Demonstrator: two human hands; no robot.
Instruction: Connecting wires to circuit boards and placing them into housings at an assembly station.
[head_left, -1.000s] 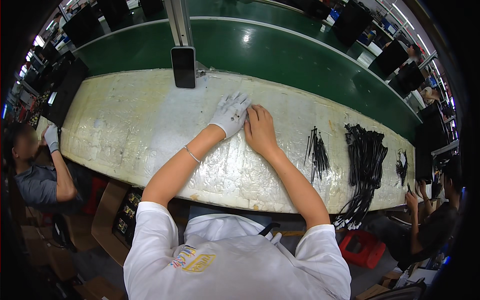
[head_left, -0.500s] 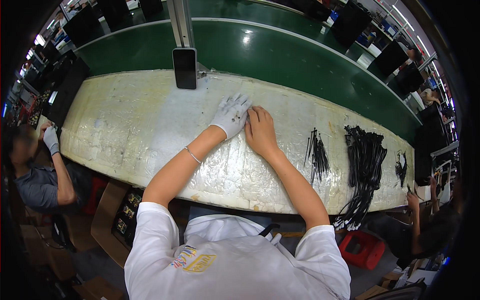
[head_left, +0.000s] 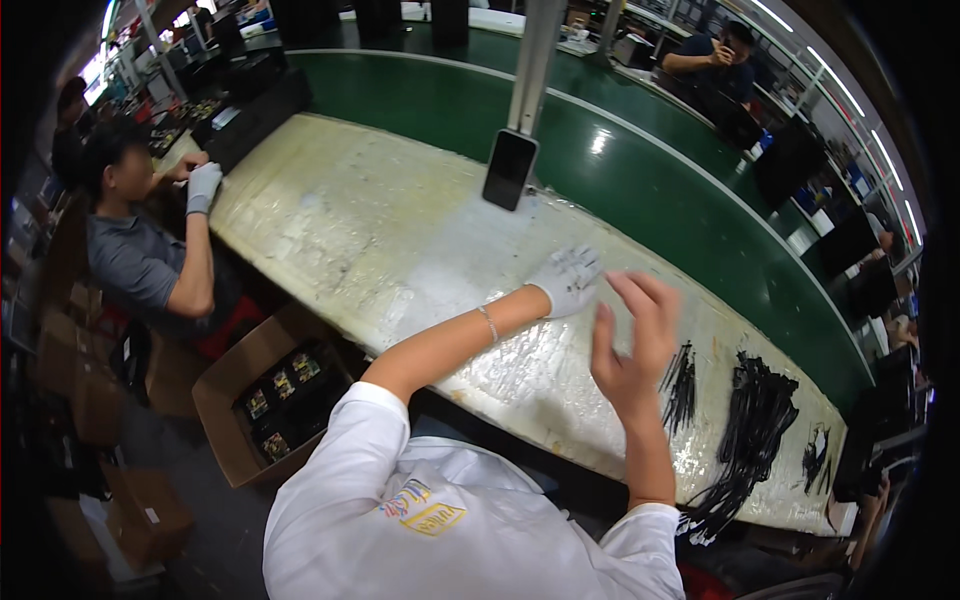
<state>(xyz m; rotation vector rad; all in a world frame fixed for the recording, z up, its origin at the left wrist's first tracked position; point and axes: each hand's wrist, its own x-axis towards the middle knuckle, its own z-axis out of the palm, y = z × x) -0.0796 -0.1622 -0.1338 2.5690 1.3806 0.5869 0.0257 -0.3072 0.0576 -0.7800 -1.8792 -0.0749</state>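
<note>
My left hand (head_left: 568,282), in a white glove with dark smudges, rests palm down on the plastic-covered table (head_left: 400,220) with its fingers stretched out. Just right of it my bare right hand (head_left: 638,345) is lifted off the surface, thumb and fingers apart, slightly blurred, and I see nothing in it. Closest to the right hand on the table lies a small bunch of thin black cables (head_left: 681,388). Beyond that bunch is a thick bundle of black cables (head_left: 752,425), its pale-tipped ends by the near edge.
A smartphone (head_left: 510,170) stands against a metal post (head_left: 535,75) at the far edge, before a green belt (head_left: 420,95). More black cables (head_left: 816,458) lie far right. On the left are a cardboard box (head_left: 225,400) holding parts and a seated co-worker (head_left: 150,240).
My right hand has risen from beside the gloved hand and opened out. The gloved left hand stays flat on the table. The whole view has turned toward the left.
</note>
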